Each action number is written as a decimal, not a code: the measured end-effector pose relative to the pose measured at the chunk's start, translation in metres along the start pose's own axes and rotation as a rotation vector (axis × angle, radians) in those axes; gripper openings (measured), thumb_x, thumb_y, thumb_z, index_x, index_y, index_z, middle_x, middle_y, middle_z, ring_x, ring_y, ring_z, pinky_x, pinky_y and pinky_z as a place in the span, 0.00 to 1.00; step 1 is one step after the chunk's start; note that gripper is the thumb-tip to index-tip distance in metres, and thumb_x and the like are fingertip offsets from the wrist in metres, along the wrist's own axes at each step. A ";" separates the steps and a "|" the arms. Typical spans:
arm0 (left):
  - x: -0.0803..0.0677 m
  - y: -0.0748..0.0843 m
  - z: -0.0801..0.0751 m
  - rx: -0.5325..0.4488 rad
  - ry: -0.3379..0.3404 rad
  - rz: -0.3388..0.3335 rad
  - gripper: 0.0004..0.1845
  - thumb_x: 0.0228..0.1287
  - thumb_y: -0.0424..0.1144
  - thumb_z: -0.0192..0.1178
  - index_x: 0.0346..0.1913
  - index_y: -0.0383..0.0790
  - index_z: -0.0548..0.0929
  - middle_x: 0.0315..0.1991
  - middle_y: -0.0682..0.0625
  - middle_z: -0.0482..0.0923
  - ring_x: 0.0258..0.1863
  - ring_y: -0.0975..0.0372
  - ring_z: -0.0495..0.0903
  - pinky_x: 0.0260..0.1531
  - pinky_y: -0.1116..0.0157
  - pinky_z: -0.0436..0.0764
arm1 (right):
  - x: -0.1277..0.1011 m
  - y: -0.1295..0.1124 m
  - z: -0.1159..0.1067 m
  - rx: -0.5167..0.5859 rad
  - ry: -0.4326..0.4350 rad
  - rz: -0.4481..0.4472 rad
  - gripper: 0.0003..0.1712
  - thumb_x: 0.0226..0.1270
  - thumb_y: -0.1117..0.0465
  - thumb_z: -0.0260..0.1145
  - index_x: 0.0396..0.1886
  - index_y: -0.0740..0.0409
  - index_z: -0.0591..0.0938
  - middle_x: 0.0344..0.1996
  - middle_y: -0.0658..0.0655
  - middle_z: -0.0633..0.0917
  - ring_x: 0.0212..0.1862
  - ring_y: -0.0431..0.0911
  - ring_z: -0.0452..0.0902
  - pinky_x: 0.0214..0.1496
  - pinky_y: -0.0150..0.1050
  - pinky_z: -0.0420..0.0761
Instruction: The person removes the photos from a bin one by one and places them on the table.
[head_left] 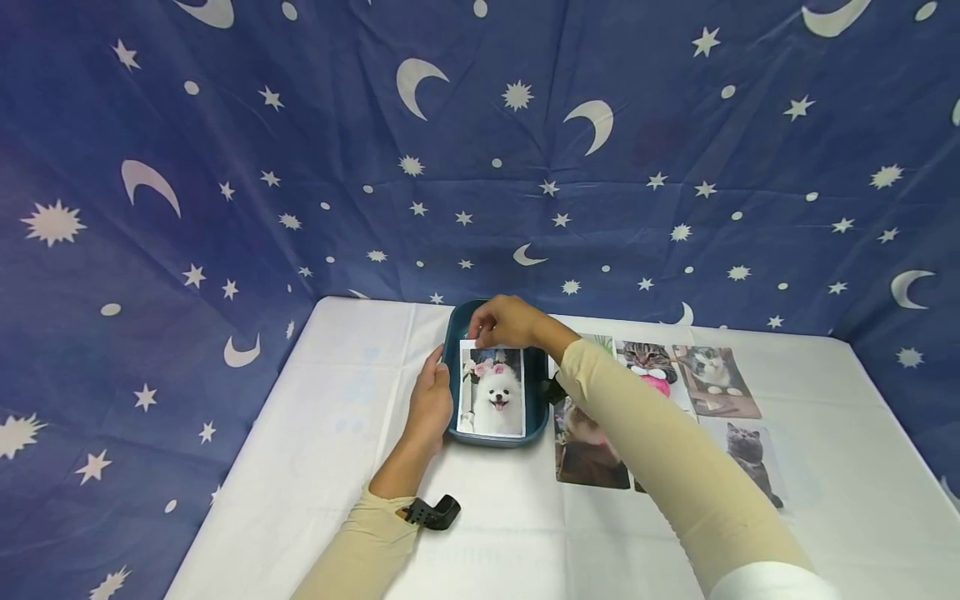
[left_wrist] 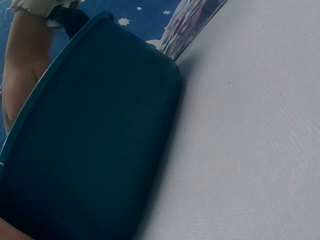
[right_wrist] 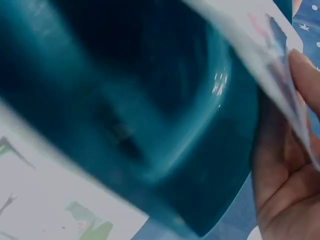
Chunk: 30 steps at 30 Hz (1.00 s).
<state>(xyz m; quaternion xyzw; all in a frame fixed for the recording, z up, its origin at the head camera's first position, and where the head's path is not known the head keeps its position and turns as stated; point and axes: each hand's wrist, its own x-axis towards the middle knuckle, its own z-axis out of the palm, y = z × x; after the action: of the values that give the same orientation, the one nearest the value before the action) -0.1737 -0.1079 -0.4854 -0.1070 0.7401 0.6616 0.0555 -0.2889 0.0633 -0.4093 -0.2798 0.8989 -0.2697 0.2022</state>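
Note:
A photo of a fluffy white dog wearing pink flowers is held over a teal plastic bin. My right hand pinches the photo's top left edge between thumb and fingers. In the right wrist view the photo appears edge-on beside the right hand, above the bin's glossy inside. At the bin's left side, my left hand holds its rim and wall. The left wrist view is mostly the bin's outer wall; the left fingers are largely hidden there.
Right of the bin lie several animal photos, among them a tabby cat, a white-and-grey cat and a grey cat. My right forearm covers part of them. A blue moon-and-star cloth hangs behind the white table.

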 end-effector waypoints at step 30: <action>0.000 0.001 0.000 0.002 0.000 -0.019 0.27 0.85 0.46 0.37 0.81 0.52 0.57 0.82 0.43 0.53 0.81 0.45 0.50 0.78 0.41 0.51 | -0.131 0.080 -0.041 0.470 0.314 0.101 0.35 0.61 0.61 0.78 0.69 0.40 0.80 0.44 0.63 0.85 0.30 0.50 0.85 0.29 0.51 0.87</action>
<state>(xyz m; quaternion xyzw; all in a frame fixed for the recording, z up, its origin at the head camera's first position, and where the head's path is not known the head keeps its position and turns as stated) -0.1738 -0.1077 -0.4848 -0.1142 0.7395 0.6605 0.0619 -0.2417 0.2144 -0.3976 -0.1348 0.8448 -0.5004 0.1329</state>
